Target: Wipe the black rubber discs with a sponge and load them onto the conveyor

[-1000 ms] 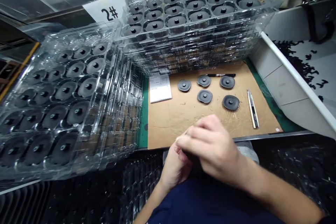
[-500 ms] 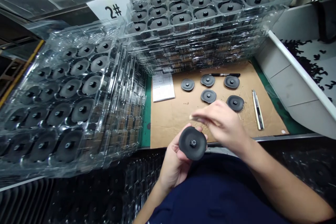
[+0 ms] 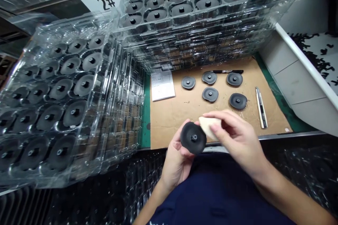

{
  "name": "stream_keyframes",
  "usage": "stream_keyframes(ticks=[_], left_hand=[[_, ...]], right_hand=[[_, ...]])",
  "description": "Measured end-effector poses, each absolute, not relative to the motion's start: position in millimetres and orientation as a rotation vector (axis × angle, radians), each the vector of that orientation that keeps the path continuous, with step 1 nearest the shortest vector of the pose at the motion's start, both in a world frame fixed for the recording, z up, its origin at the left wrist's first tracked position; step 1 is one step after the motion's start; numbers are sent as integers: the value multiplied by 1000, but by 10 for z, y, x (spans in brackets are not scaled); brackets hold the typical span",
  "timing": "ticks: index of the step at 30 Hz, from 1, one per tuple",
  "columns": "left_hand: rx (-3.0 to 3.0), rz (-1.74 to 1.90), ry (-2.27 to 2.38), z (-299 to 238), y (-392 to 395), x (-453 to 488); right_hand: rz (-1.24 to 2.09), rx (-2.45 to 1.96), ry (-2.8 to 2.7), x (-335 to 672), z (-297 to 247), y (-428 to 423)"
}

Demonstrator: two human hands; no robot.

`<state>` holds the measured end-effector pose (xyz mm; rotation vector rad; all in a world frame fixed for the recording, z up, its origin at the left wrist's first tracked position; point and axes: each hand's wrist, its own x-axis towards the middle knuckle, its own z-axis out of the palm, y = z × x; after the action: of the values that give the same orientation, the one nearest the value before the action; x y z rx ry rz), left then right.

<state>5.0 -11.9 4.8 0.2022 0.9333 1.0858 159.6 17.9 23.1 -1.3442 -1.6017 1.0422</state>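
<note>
Between the hands: dished black disc [image 3: 193, 144], stud facing up, cream pad [image 3: 206, 125] at its rim, contact unclear.
Left hand [image 3: 177, 156]: partly closed, holding the disc's near edge.
Right hand [image 3: 241, 137]: pinched on the pad, thumb in front.
Beyond both hands: five similar discs [image 3: 210, 94] on brown cardboard [image 3: 169, 123].
Beyond the right hand: utility knife [image 3: 261, 109].

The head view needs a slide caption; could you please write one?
Left hand holds a black disc while the right hand pinches a pale pad near its rim.
</note>
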Motion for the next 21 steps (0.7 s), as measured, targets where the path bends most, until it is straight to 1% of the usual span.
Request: stream_keyframes(ticks=[2, 4, 6, 7, 9, 11, 12, 14, 16, 17, 19, 21], left_hand=[[219, 1087, 923, 39, -111, 48], [232, 1112, 914, 37, -110, 36], [246, 1166, 932, 38, -119, 33], [264, 1189, 938, 38, -126, 38], [307, 1213, 960, 38, -139, 51], [329, 1202, 959, 42, -143, 50], [332, 1200, 941, 44, -141, 40], [326, 1199, 895, 45, -130, 7], [318, 1195, 853, 42, -116, -19], [314, 1193, 848, 41, -110, -22], [295, 1179, 847, 45, -105, -11], [280, 1166, 857, 61, -112, 10]], right_hand=[[977, -1144, -1679, 1469, 434, 207], [1033, -1019, -1794, 1366, 540, 238], [1144, -1019, -1892, 1303, 555, 276], [1147, -1059, -1901, 1282, 540, 293], [992, -1115, -1828, 1259, 494, 307], [893, -1053, -1770, 1277, 463, 284], [934, -991, -1781, 1308, 461, 261], [1133, -915, -1857, 1411, 482, 212], [1261, -999, -1918, 1530, 521, 178], [1255, -1084, -1940, 1575, 540, 172], [1088, -1248, -1970, 1608, 564, 186], [790, -1273, -2010, 1571, 557, 239]])
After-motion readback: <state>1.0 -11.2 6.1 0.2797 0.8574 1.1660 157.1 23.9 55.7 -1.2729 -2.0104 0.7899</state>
